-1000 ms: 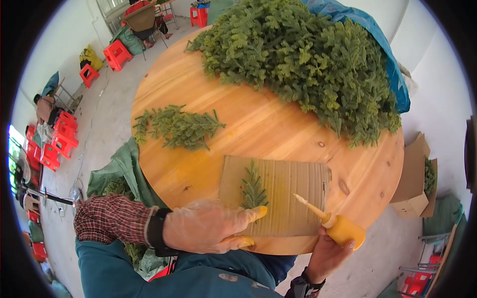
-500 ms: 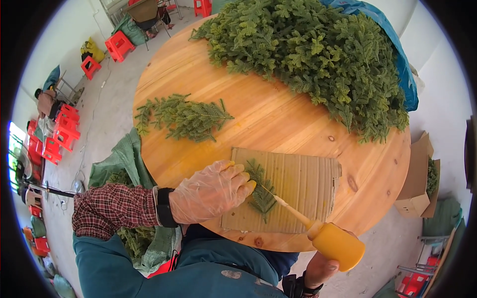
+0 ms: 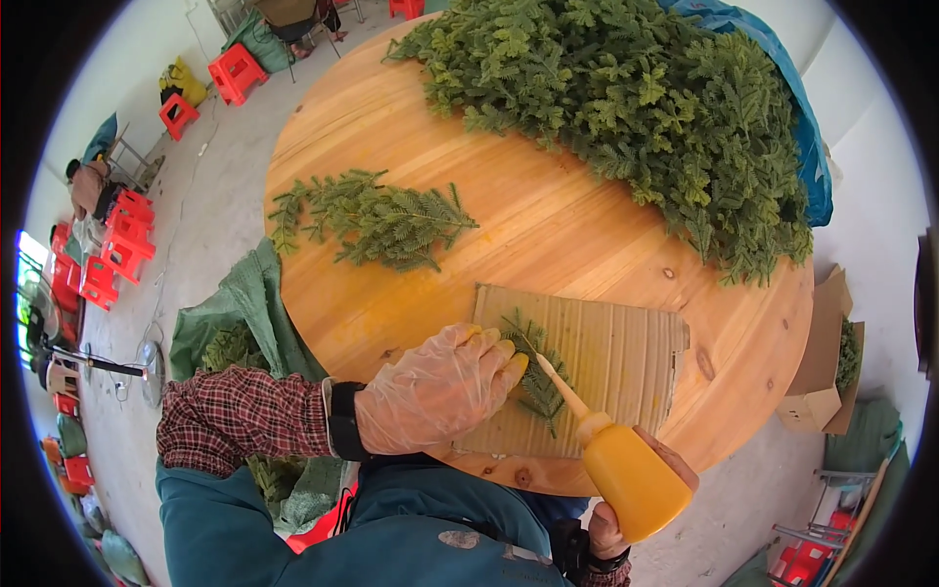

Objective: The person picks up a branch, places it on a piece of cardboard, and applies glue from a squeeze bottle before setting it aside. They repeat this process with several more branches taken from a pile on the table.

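Observation:
My left hand (image 3: 440,393), in a clear plastic glove with yellow-stained fingertips, pinches a small green fir sprig (image 3: 541,399) near its upper part. Beneath the sprig lies a piece of corrugated cardboard (image 3: 626,357) at the table's near side. My right hand (image 3: 608,528) is wrapped round a yellow squeeze bottle (image 3: 636,481), partly hidden behind it. The bottle tilts up and leftward, and its long pale nozzle tip meets or hovers just over the sprig; contact is hard to tell. Farther left, several cut sprigs (image 3: 396,227) lie together on the wood.
A large heap of fir branches (image 3: 626,117) covers the far right of the round wooden table (image 3: 362,127), with blue sheeting (image 3: 807,127) behind. A green woven sack (image 3: 245,308) stands at the left. A cardboard box (image 3: 817,367) sits right. Red stools (image 3: 235,73) and a person (image 3: 90,188) are farther off.
The bottle has swung left and sits steeper, its nozzle tip now higher along the sprig. My left hand keeps its pinch on the sprig. The whole view has shifted slightly.

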### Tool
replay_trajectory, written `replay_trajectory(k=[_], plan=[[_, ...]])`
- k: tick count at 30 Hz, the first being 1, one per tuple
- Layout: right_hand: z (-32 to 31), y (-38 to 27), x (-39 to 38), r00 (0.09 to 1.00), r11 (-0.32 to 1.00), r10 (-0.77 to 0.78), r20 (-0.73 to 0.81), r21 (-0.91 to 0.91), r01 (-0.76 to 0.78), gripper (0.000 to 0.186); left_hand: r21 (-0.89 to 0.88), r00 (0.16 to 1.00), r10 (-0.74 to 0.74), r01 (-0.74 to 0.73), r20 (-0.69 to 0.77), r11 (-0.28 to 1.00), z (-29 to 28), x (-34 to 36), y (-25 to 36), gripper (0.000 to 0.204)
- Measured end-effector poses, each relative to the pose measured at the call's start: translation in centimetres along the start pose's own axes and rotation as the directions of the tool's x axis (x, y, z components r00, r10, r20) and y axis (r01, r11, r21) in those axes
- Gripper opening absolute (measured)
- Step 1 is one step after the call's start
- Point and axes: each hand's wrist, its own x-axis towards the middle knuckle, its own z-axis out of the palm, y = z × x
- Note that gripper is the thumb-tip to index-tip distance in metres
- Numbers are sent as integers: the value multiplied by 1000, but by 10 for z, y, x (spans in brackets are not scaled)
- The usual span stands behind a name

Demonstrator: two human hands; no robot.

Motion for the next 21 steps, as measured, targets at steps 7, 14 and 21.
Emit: replay_trajectory(k=[7,14,21], plan=[[8,-4,6,997,996,-61,44,-59,63,87,-2,1000,-25,25,-19,1000,6,-2,1,49],[-1,-8,0,991,979,-106,79,-167,117,89,29,998,-28,30,-49,999,11,0,2,46],[-12,-15,-3,986,980,-126,113,-140,142,88,26,994,-38,41,-105,999,10,5,3,38]])
